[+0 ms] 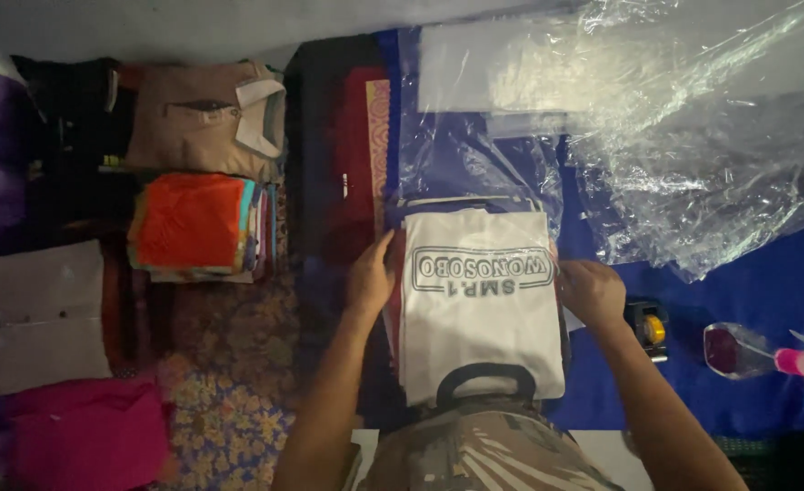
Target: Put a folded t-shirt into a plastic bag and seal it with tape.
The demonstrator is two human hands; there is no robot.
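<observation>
1. A folded white shirt (479, 318) with a dark collar and a printed emblem lies flat in front of me on a blue cloth (765, 273). Every place below is given from this shirt.
2. My left hand (370, 275) rests against the shirt's left edge, fingers together and pressed on the fabric. I cannot tell whether they curl under the edge.
3. My right hand (591, 291) sits at the shirt's right edge, fingers bent in at the fabric. Whether they pinch it is hidden.
4. Just beyond the shirt's far edge, clear plastic sheeting (656, 136) spreads crumpled up and to the right.
5. Just right of my right hand lies a small yellow and black tape measure (647, 329).
6. Farther right lies a spray bottle (765, 355) with a pink and white nozzle.
7. Well to the left sits a stack of folded clothes with an orange top (193, 223), and beyond it a folded tan shirt (206, 114).
8. Left and nearer to me lies a magenta garment (88, 432).
</observation>
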